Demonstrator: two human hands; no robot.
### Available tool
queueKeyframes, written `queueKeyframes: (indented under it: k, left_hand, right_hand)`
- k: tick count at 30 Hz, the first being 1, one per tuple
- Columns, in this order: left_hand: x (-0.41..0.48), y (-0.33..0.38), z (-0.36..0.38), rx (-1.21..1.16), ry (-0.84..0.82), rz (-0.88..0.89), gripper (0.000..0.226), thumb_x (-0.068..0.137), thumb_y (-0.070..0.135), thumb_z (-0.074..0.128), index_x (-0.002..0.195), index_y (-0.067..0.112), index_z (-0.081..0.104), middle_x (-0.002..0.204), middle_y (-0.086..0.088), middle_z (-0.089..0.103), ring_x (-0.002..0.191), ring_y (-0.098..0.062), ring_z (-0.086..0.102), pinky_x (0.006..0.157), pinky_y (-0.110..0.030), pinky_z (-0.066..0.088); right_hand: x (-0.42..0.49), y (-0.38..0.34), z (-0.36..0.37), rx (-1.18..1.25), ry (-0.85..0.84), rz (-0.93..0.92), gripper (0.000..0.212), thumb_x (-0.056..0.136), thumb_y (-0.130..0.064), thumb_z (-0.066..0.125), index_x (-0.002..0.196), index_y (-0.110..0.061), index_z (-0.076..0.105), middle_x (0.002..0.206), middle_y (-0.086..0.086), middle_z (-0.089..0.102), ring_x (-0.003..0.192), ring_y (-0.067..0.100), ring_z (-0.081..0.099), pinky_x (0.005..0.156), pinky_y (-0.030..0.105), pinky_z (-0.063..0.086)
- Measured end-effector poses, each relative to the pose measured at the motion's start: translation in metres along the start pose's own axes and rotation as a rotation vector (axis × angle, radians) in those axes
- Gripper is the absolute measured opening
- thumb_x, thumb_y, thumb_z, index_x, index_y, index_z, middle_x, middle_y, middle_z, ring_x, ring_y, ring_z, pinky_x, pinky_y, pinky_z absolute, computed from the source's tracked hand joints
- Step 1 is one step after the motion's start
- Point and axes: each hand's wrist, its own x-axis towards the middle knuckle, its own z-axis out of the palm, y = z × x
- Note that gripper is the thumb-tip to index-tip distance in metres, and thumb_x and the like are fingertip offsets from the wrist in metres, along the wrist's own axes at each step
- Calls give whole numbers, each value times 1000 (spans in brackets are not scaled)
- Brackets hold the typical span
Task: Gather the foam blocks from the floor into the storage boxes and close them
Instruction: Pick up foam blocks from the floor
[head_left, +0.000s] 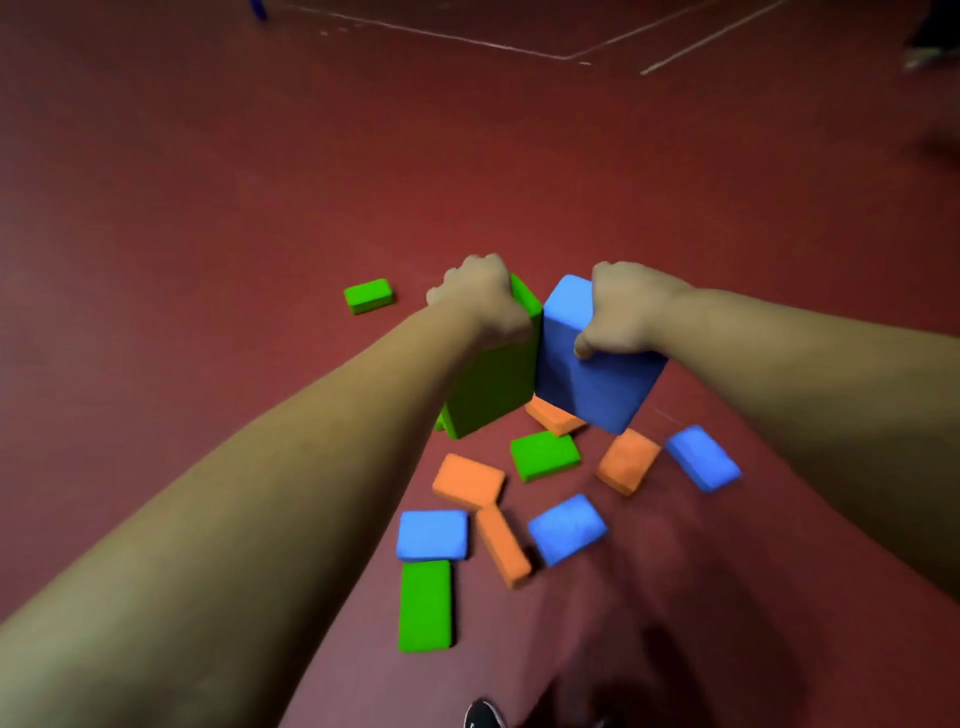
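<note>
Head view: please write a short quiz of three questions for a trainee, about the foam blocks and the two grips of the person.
1. True or false: the left grip holds an orange block.
2. How many blue blocks lie on the floor, not counting the held blue block in the right grip? A two, B three, C five.
3. What colour is the lone block that lies apart from the others, to the left of the left grip?

Key
1. False: it holds a green block.
2. B.
3. Green.
</note>
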Motion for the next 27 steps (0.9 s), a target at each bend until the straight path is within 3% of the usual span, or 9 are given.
queueKeyframes:
  k: [6,12,19,22,27]
  left_hand:
    - [-44,149,70,62,-143,316,75,59,48,79,119,10,55,123,-15,60,115,-41,61,94,-50,56]
    - [-149,290,158,149,-265,573,87,56,58,84,123,12,53,126,-15,58,116,-41,60,94,-48,55]
    - [-370,431,286,202,-406,825,89,64,62,86,130,13,52,134,-15,58,123,-39,61,99,-47,54]
    - [-467,480,335,203,-502,906,86,67,58,86,131,12,52,133,-15,59,122,-38,61,97,-45,53]
    - [-622,549,390,158,-614,1131,88,67,58,88,130,6,54,129,-18,63,119,-36,62,92,-42,50]
  right_hand:
    - [-127,136,27,99,-28,310,62,63,-47,83,103,-17,47,112,9,61,94,35,63,68,37,51]
    - [-304,250,89,204,-36,572,65,60,-54,82,101,-20,45,105,5,56,97,33,62,73,40,54]
    - [-584,351,183,279,-80,851,71,63,-60,79,115,-19,54,117,8,62,103,32,63,75,38,50]
    - [-712,373,215,329,-91,1020,69,59,-62,78,107,-19,54,112,11,65,97,33,64,77,38,54]
    - [-907,373,263,421,-98,1328,67,60,-67,81,93,-19,50,103,13,66,82,31,55,67,35,46]
